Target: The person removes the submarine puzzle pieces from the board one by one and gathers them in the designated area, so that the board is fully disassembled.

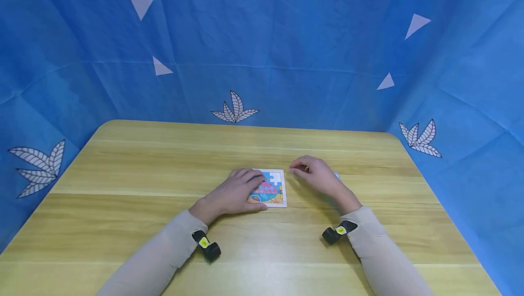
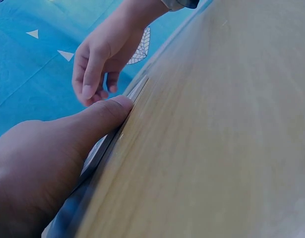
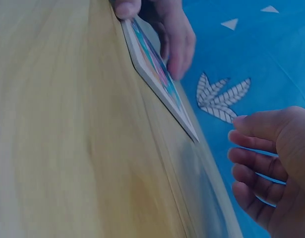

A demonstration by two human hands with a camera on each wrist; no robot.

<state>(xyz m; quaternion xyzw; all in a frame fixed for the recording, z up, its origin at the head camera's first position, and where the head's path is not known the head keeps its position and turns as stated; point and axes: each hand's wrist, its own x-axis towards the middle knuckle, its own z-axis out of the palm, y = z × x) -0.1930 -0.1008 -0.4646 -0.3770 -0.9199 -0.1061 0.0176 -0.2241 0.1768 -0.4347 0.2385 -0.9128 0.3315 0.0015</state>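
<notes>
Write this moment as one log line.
Left hand: rests on puzzle board; right hand: beside board, holding nothing visible; board: white jigsaw-shaped patch, far right corner; blue item: partly hidden

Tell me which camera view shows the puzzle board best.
The head view: it looks down on the puzzle board, showing its colourful picture and a white patch at upper right, though the left hand covers part. The right wrist view shows it slantwise, its picture squeezed thin; the left wrist view shows just a narrow edge.
</notes>
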